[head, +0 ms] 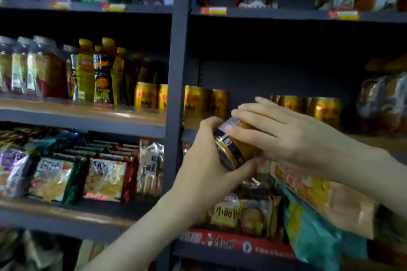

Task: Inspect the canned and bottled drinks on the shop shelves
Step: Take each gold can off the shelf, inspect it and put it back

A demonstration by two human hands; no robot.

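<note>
The left hand curled around the end of a tilted gold drink can; the right hand rested nearly flat, uncurled, across its side.

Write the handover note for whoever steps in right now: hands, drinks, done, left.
Left hand grips the gold and blue metal drink can from below, tilted on its side in front of the shelves.
Right hand lays straight fingers over the same can; thumb hidden.
Row of gold metal cans stands on the middle shelf; yellow-capped plastic bottles stand left of them.
Done: one can in hand for inspection.
Left: finish this can, then probably check the other cans and bottles.
</note>
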